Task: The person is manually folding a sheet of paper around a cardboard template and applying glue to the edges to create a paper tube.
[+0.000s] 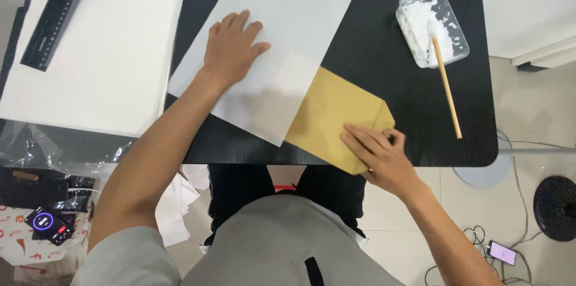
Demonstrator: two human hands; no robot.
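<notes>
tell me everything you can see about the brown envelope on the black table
The brown envelope looks like plain kraft paper, flat and uncreased, lying at an angle near the front edge of the black table. Its right end shows angled corners. The white sheet covers its left end. The right hand presses on its lower right corner, which slightly overhangs the table edge.

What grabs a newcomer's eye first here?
The mustard-yellow envelope at the black table's near edge, its flap end pressed by the right hand. The left hand lies flat on a white sheet overlapping the envelope. At far right, a clear tray of white paste holds a wooden stick.
</notes>
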